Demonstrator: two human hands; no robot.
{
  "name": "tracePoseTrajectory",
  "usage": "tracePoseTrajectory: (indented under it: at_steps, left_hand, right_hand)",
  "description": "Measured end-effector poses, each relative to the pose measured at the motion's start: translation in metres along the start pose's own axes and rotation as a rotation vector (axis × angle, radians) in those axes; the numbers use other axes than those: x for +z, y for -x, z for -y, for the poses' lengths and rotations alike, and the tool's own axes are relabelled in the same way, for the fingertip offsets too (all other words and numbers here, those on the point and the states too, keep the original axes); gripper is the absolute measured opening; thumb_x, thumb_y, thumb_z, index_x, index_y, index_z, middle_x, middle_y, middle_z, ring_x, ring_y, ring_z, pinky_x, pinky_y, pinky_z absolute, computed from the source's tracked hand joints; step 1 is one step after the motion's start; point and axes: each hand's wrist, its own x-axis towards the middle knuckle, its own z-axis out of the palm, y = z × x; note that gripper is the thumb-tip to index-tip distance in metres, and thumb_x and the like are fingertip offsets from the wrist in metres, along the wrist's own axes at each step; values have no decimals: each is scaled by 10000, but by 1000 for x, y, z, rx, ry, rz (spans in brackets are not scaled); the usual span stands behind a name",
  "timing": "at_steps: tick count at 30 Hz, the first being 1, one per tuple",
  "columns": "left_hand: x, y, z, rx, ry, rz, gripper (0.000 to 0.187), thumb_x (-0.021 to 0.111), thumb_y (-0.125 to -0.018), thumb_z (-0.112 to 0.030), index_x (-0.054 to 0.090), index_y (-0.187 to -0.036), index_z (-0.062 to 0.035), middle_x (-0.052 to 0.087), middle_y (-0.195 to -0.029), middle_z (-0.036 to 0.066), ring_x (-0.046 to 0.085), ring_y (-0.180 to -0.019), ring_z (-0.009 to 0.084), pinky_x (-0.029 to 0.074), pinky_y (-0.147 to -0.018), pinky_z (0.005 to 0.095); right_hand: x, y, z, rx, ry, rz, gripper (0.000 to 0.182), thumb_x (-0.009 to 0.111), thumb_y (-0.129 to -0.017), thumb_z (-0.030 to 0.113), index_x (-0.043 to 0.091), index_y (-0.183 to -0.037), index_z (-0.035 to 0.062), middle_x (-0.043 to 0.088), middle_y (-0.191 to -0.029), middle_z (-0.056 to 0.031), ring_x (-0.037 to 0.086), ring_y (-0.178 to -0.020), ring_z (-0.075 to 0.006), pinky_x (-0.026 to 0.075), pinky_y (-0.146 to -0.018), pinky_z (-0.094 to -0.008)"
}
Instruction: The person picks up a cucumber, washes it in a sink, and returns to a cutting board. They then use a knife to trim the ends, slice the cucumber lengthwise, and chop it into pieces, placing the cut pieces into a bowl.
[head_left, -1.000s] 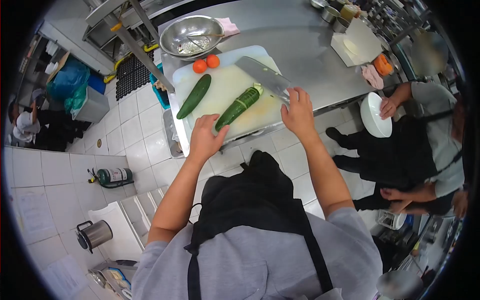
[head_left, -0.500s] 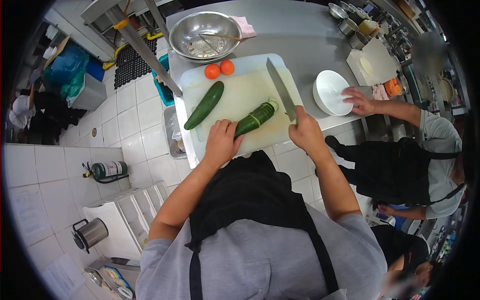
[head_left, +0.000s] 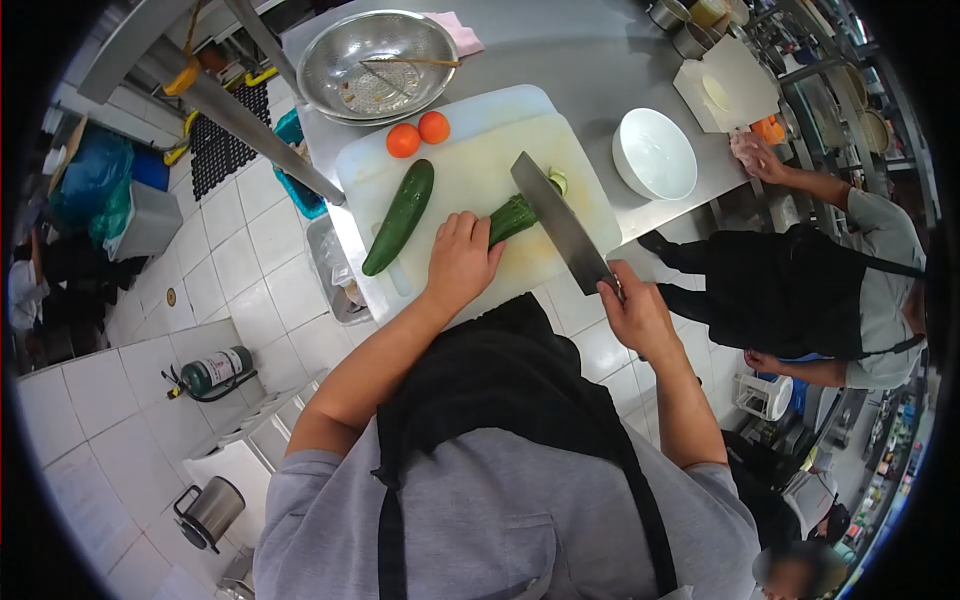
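Note:
My right hand (head_left: 637, 308) grips the handle of a broad-bladed kitchen knife (head_left: 568, 232). The blade lies across a sliced cucumber (head_left: 512, 220) near its far end, and a pale cut piece (head_left: 557, 181) shows just past the blade. Fingers of my left hand (head_left: 463, 258) are closed over the cucumber's near end, pressing it to the white cutting board (head_left: 470, 110). To the left, a whole cucumber (head_left: 400, 217) rests on the board. Two tomatoes, one at the left (head_left: 403, 140) and one beside it (head_left: 434, 126), sit near the board's far edge.
Beyond the board stands a metal colander (head_left: 330, 60) with a wooden-handled tool inside. A white bowl (head_left: 655, 155) is at the right. A co-worker's hand (head_left: 764, 158) touches a pink cloth (head_left: 742, 148) by a cardboard box (head_left: 722, 88). A metal post (head_left: 260, 125) rises at the left.
The knife has swung across the cucumber, its tip now pointing further left. My right hand has come nearer to me. The co-worker's hand has left the white bowl for the pink cloth.

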Motion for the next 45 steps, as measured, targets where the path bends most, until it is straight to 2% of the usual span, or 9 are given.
tracePoseTrajectory:
  at_steps: [4, 7, 9, 12, 18, 27, 36, 39, 45]
  left_hand:
    - [-9, -8, -4, -20, -20, 46, 421, 812, -791, -205, 654, -1110, 19, 578, -1027, 145, 570, -980, 334, 475, -870, 433]
    - [-15, -15, -6, -40, -2, 64, 391, 803, -794, -191, 652, -1094, 9, 587, -1052, 146, 571, -1003, 342, 476, -890, 438]
    - [-11, -26, -3, 35, 134, 69, 340, 777, -801, -148, 646, -1072, 11, 596, -1077, 154, 568, -1027, 358, 483, -921, 449]
    - [3, -35, 3, 73, 205, 122, 315, 773, -785, -107, 645, -1049, 7, 610, -1069, 155, 585, -1028, 360, 504, -902, 451]
    - [12, -41, 3, 130, 268, 46, 278, 750, -750, -38, 646, -1005, 4, 628, -1051, 149, 610, -1008, 362, 538, -871, 431]
    - [18, -45, 2, 134, 244, 80, 316, 755, -734, -13, 633, -1025, 4, 625, -1036, 155, 614, -968, 364, 539, -834, 431]
    - [18, -48, 0, 111, 240, 90, 330, 748, -729, -5, 621, -1033, 7, 622, -1036, 156, 609, -966, 363, 534, -832, 429]
    - [16, -49, 1, 93, 247, 94, 319, 740, -723, -3, 622, -1020, 4, 625, -1054, 157, 610, -971, 362, 538, -832, 429]
    - [17, -47, 3, 92, 274, 97, 321, 743, -740, -19, 617, -1034, -8, 625, -1049, 149, 609, -985, 363, 531, -848, 427]
  right_hand:
    - [9, 12, 2, -104, 35, -21, 244, 638, -969, 125, 545, -1173, 30, 703, -793, -235, 675, -743, -467, 532, -660, -538]
    - [10, 21, 9, -130, 133, -2, 194, 600, -984, 124, 525, -1142, 42, 688, -825, -216, 659, -707, -460, 523, -627, -552]
    - [8, 25, 16, -134, 165, -3, 180, 583, -991, 124, 522, -1140, 45, 679, -838, -213, 653, -698, -458, 522, -618, -553]
    - [7, 27, 19, -108, 223, 45, 170, 555, -1000, 118, 514, -1151, 51, 656, -839, -203, 656, -691, -445, 530, -611, -542]
    - [-1, 28, 15, -101, 293, 102, 210, 584, -950, 88, 503, -1138, 41, 623, -777, -173, 668, -662, -400, 542, -588, -507]
    - [-16, 21, 7, -120, 255, 196, 344, 592, -921, 71, 493, -1245, 15, 633, -811, -175, 682, -680, -380, 545, -589, -483]
    - [-22, 12, 5, -151, 249, 276, 264, 572, -893, 33, 494, -1137, -29, 653, -799, -197, 697, -682, -390, 558, -575, -477]
    - [-5, -1, 1, -133, 299, 336, 192, 552, -905, 43, 495, -1072, -32, 665, -774, -204, 702, -675, -394, 564, -576, -476]
    - [28, -28, -14, -160, 311, 281, 124, 532, -934, 80, 499, -1010, -12, 671, -708, -207, 695, -642, -399, 562, -576, -495]
